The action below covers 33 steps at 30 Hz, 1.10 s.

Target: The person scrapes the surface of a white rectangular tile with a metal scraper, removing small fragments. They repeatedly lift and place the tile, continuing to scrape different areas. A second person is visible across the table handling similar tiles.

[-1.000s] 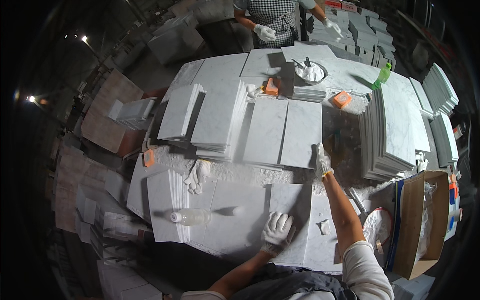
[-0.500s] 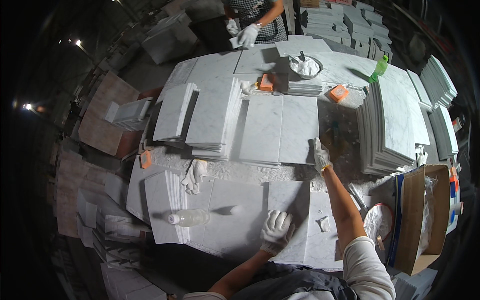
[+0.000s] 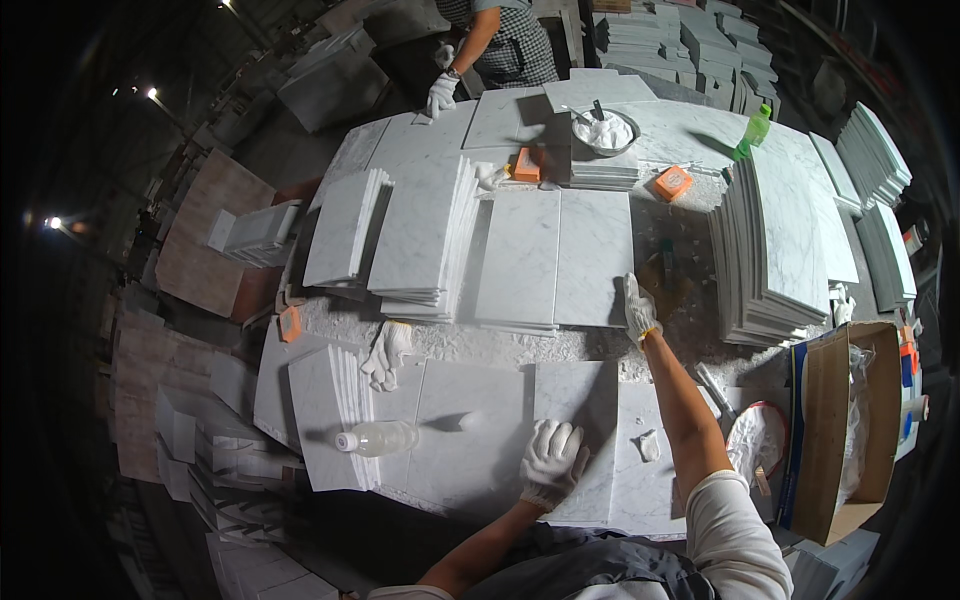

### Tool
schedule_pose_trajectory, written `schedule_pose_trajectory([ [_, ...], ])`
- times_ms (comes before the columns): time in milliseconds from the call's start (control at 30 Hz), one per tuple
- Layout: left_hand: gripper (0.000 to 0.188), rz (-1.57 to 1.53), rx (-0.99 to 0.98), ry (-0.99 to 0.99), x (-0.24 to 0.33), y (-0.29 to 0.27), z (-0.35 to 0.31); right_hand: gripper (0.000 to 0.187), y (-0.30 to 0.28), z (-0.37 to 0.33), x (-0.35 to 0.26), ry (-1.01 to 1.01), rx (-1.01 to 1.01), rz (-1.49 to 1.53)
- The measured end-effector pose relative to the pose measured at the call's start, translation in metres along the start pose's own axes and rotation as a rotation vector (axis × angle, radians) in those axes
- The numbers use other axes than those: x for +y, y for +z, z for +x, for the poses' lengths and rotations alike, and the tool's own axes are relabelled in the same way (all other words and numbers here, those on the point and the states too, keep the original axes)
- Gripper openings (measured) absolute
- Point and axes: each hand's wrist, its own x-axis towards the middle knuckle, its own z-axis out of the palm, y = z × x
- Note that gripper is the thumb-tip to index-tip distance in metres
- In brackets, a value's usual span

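My left hand [image 3: 553, 464], in a white knit glove, rests on a pale marble tile [image 3: 576, 388] at the near edge of the table. Its fingers are loosely bent and slightly apart, with nothing seen in them. My right hand [image 3: 640, 306], gloved too, reaches forward to the right edge of another grey-veined marble tile [image 3: 596, 258]. Its fingers lie stretched along that edge, and the thumb side is partly hidden. This tile sits flush beside a second tile [image 3: 518, 258]. A small white scrap [image 3: 649, 446] lies between my arms.
Tile stacks stand left [image 3: 420, 230] and right [image 3: 765, 245]. A clear bottle [image 3: 385, 438] lies near left, by an empty glove [image 3: 388, 355]. A bowl of white paste [image 3: 605, 132], orange blocks [image 3: 673, 183], a green bottle [image 3: 752, 132] and a cardboard box [image 3: 840, 435] surround the work. A co-worker [image 3: 505, 45] stands opposite.
The co-worker has shifted left, and one gloved hand now touches a far tile. My own hands have stayed in nearly the same places; the view has moved slightly.
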Motion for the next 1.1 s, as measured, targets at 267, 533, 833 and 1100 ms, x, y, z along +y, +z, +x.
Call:
schedule_pose_trajectory([
  [267,0.043,0.013,0.011,0.012,-0.001,0.004,-0.001,0.059,-0.001,-0.006,-0.009,0.074,0.084,0.157],
  [533,0.042,-0.025,-0.017,-0.004,-0.001,0.002,0.000,0.088,-0.006,-0.018,-0.023,0.034,-0.027,0.077],
  [833,0.042,-0.025,0.032,-0.024,0.002,0.002,0.000,0.056,0.000,-0.005,-0.007,0.017,0.063,0.071],
  [1100,0.042,-0.044,0.038,-0.020,0.003,-0.001,0.003,0.092,-0.003,-0.008,-0.010,0.001,-0.021,0.116],
])
